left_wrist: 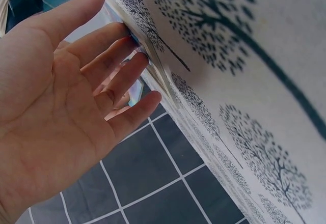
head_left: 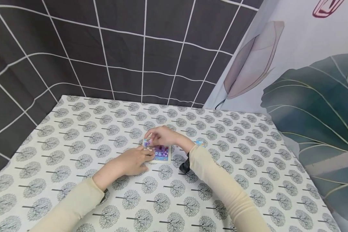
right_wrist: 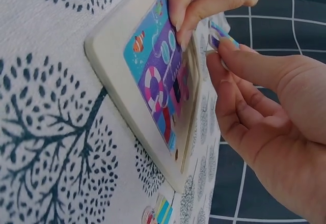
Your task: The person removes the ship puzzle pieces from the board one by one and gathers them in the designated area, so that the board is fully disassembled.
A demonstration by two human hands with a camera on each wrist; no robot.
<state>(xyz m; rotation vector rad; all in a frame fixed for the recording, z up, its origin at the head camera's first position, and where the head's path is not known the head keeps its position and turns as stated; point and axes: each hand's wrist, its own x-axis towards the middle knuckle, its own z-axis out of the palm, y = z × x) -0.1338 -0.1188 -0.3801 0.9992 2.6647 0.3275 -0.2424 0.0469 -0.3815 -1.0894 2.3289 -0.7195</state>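
Note:
A jigsaw puzzle tray (right_wrist: 109, 63) with a pale raised border lies on the cloth. Its picture, in purple and blue, shows a clownfish and a striped life ring. My left hand (head_left: 134, 160) rests on the tray's left part, its fingers extended and fingertips touching the picture; the left wrist view shows the palm (left_wrist: 61, 112). Over the far left side, my right hand (head_left: 163, 137) pinches a small puzzle piece (right_wrist: 224, 34) between thumb and fingers. This piece is tilted up, close above the tray. Part of the picture is hidden under my hands.
Loose puzzle pieces (head_left: 201, 143) lie on the tree-print tablecloth (head_left: 174, 196) to the right of the tray, partly behind my right forearm. A dark grid-pattern curtain (head_left: 162, 58) hangs along the far table edge, with a leaf-print curtain (head_left: 313, 106) at the right.

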